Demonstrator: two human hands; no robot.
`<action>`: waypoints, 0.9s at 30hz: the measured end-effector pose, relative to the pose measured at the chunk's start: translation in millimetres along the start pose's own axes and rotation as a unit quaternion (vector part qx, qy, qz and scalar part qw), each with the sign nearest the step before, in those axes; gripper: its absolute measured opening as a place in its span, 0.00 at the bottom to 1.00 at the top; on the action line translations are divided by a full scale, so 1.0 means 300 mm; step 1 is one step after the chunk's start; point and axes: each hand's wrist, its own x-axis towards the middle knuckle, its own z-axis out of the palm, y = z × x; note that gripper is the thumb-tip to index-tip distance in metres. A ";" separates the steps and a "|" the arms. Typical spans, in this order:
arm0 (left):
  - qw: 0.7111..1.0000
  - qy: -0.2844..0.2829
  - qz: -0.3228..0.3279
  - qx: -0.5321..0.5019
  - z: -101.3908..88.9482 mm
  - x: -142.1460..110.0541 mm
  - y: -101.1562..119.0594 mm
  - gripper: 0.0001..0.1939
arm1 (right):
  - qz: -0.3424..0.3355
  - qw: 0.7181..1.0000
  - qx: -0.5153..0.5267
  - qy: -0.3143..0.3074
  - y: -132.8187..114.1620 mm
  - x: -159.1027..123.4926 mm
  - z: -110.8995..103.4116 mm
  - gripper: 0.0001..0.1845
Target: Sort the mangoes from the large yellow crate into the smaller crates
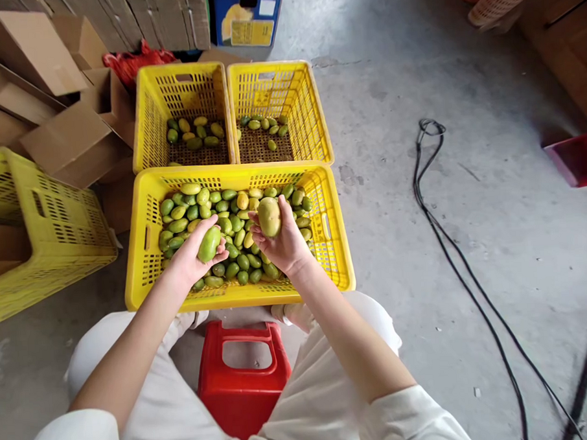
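Above the large yellow crate (135, 272), my left hand (190, 255) has its fingers curled round a smooth green mango (209, 244). My right hand (289, 246) grips a paler, yellow-green mango (269, 217), with the thumb along its right side. Below both hands, the crate holds many small oval mangoes (241, 261), mostly green and some yellowish. Behind it stand two smaller yellow crates side by side. The left one (146, 122) has several green and yellow mangoes on its bottom, and the right one (312, 109) has several small green ones.
A red plastic stool (245, 391) is between my legs. Cardboard boxes (71, 139) pile up at the left beside a tilted yellow crate (64, 217). A blue carton (248, 17) stands at the back. Black cable (437, 223) runs along the concrete floor at the right.
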 end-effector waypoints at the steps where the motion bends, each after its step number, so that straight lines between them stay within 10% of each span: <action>1: 1.000 0.007 -0.001 -0.003 0.000 0.006 -0.001 0.19 | 0.008 1.000 -0.001 0.005 0.001 0.002 -0.001 0.22; 10: 0.998 0.021 0.001 -0.064 -0.018 0.056 -0.006 0.18 | 0.068 0.998 0.002 -0.018 0.013 0.008 -0.022 0.15; 27: 0.997 -0.024 0.074 -0.029 -0.037 0.063 -0.034 0.21 | -0.042 0.996 -0.081 -0.017 0.016 -0.024 0.005 0.14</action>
